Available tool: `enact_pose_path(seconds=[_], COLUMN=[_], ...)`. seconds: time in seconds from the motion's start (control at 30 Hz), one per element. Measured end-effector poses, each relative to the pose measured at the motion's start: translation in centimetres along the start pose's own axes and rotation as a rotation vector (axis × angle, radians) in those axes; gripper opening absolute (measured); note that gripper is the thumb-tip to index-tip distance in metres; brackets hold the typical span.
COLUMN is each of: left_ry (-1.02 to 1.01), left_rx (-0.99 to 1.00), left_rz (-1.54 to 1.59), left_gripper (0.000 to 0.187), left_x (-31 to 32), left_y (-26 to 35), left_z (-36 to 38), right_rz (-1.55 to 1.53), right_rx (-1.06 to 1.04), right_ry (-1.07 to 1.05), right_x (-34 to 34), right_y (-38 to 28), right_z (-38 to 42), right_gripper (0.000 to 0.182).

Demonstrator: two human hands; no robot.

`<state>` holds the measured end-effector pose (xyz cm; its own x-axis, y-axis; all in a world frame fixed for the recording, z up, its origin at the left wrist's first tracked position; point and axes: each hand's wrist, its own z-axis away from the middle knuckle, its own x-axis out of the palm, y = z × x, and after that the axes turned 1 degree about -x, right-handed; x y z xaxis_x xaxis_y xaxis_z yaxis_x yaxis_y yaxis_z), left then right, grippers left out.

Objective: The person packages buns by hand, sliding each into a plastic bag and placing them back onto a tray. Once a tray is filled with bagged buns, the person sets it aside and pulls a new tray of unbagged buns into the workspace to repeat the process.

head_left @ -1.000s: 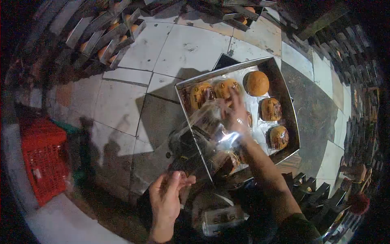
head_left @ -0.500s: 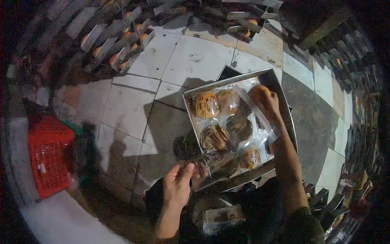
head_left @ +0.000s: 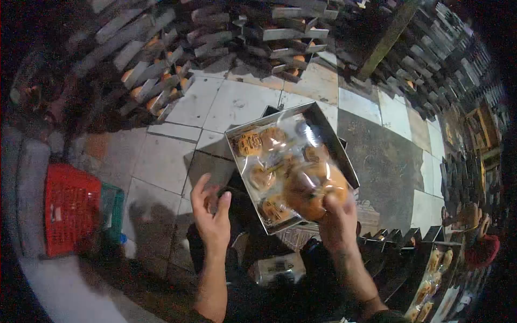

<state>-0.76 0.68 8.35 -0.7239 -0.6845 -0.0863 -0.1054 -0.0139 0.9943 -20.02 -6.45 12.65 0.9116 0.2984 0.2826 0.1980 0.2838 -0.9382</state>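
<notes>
My right hand [head_left: 339,220] grips a clear plastic package [head_left: 315,188] with a round orange-brown bun inside, blurred by motion. It hangs over the lower right part of a metal tray [head_left: 246,196], which holds several wrapped buns [head_left: 250,144] with printed film. To the left of the tray, my left hand [head_left: 211,210] is raised with its fingers apart and nothing in it. Below the tray, near my lap, lies another clear package [head_left: 279,268] with print on it.
A red crate [head_left: 72,210] stands at the left beside a green crate [head_left: 113,212]. Stacks of dark trays [head_left: 156,81] line the far side and right. At lower right is a tray of long wrapped breads [head_left: 431,282]. A person in red [head_left: 481,250] is at the right edge.
My right hand has come from the tray's far right corner toward me, now holding the wrapped bun. My left hand has moved left and opened, away from the plastic at the tray's edge.
</notes>
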Motion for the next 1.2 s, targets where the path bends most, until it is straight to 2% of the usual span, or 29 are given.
enact_pose_path(seconds=[0.03, 0.07, 0.1, 0.13, 0.17, 0.2, 0.23, 0.3, 0.33, 0.37, 0.43, 0.47, 0.5, 0.57, 0.6, 0.63, 0.7, 0.73, 0.77, 0.83, 0.87, 0.9, 0.93, 0.97, 1.03, 1.07, 1.13, 1.17, 1.2], left_ry=[0.105, 0.077, 0.004, -0.091, -0.182, -0.087, -0.062, -0.58, -0.654, -0.613, -0.524, -0.481, -0.444, -0.418, -0.209, -0.242, -0.58, -0.198, -0.297, -0.076, -0.053, -0.047, -0.04, -0.047, -0.001, 0.01, -0.034, -0.035, -0.07], left_rx=[0.002, -0.117, -0.265, -0.297, -0.331, -0.121, -0.107, -0.233, -0.221, -0.201, -0.146, -0.113, -0.062, -0.091, -0.48, -0.713, -0.772, -0.741, -0.676, -0.265, -0.26, -0.421, -0.591, -0.566, -0.593, -0.59, -0.458, -0.461, -0.494], left_rz=[0.135, 0.334, 0.769, 0.792, 0.81, 0.525, 0.523, 0.35, 0.424, 0.551, 0.792, 0.922, 1.048, 1.226, 1.312, 1.505, 1.44, 1.292, 1.395, 0.76, 0.768, 1.129, 1.487, 1.504, 1.534, 1.534, 1.422, 1.421, 1.425], left_gripper=[0.048, 0.052, 0.054, 0.057, 0.06, 0.062, 0.062, 0.062, 0.063, 0.063, 0.065, 0.065, 0.066, 0.068, 0.078, 0.083, 0.082, 0.084, 0.08, 0.069, 0.069, 0.066, 0.062, 0.058, 0.058, 0.058, 0.056, 0.056, 0.055], left_x=[0.0, -0.1, 0.3, -0.3, -0.4, -0.8, -1.6, -2.8, -2.6, -2.6, -3.3, -3.6, -3.9, -4.0, -3.9, -4.1, -4.9, -3.9, -2.7, -0.5, -0.7, -1.6, -2.5, -3.2, -4.6, -4.6, -4.1, -4.2, -4.2], left_y=[1.9, 3.0, 4.6, 2.2, 4.9, 8.5, 8.1, 6.2, 6.5, 6.7, 7.3, 7.5, 7.4, 6.2, 5.8, 5.9, 0.9, 1.7, -2.3, -14.8, -12.3, -6.7, -2.9, -2.1, 1.7, 2.3, 3.2, 4.0, 4.8], left_z=[0.9, 2.8, 4.6, 5.6, 5.1, 5.6, 7.3, 11.1, 12.8, 13.8, 13.8, 13.4, 12.8, 12.4, 12.4, 12.6, 12.5, 13.0, 12.4, 11.5, 11.3, 11.1, 10.7, 10.4, 9.9, 9.8, 10.3, 10.5, 10.7], right_rz=[-0.26, -0.119, 0.158, 0.33, 0.498, 0.581, 0.573, 0.15, 0.301, 0.303, 0.555, 0.7, 0.785, 1.161, 1.089, 1.088, 1.314, 1.174, 1.152, 1.298, 1.111, 0.899, 0.773, 0.764, 1.035, 1.034, 0.564, 0.563, 0.59], right_rx=[-0.103, -0.193, -0.222, -0.353, -0.482, -0.655, -0.664, -0.383, -0.229, -0.492, -1.079, -0.898, -0.935, -0.748, -0.698, -0.697, -1.247, -1.196, -1.203, -0.834, -0.843, -0.826, -0.94, -0.918, -0.359, -0.356, -0.074, -0.073, -0.163], right_ry=[0.114, 0.21, 0.09, -0.176, -0.444, -0.53, -0.556, -0.613, -0.509, -0.608, -0.623, -0.671, -0.629, -0.74, -0.754, -0.773, -0.863, -0.673, -0.417, -0.728, -1.027, -1.308, -1.248, -1.257, -0.289, -0.299, -0.626, -0.623, -0.574], right_x=[0.7, 2.4, 2.4, 3.3, 4.6, 5.6, 5.6, 4.7, 3.9, 3.5, 3.8, 3.3, 4.6, 6.7, 7.3, 7.1, 5.7, 4.6, 5.2, 4.7, 5.4, 6.2, 6.7, 6.6, 5.8, 4.5, 2.0, 1.4, 1.1], right_y=[-0.2, 0.5, 1.8, 2.0, 2.3, 2.6, 2.3, 1.4, 0.4, -0.4, -0.7, -0.7, 0.2, -0.1, -1.5, -1.4, -0.1, 2.2, 3.1, 6.8, 6.0, 3.9, 1.4, 0.7, -0.5, 0.1, 2.1, 2.4, 2.4], right_z=[1.5, 3.5, 6.1, 7.9, 9.7, 11.3, 12.1, 13.4, 14.1, 14.1, 13.8, 14.7, 15.2, 15.9, 15.9, 15.6, 14.3, 13.4, 11.3, 10.5, 12.4, 15.3, 17.3, 17.8, 17.1, 16.1, 14.4, 14.8, 15.3], right_gripper=[0.051, 0.046, 0.044, 0.054, 0.065, 0.105, 0.105, 0.133, 0.143, 0.139, 0.131, 0.118, 0.107, 0.097, 0.08, 0.08, 0.057, 0.033, 0.017, 0.014, 0.014, 0.014, 0.017, 0.017, 0.019, 0.019, 0.013, 0.013, 0.018])
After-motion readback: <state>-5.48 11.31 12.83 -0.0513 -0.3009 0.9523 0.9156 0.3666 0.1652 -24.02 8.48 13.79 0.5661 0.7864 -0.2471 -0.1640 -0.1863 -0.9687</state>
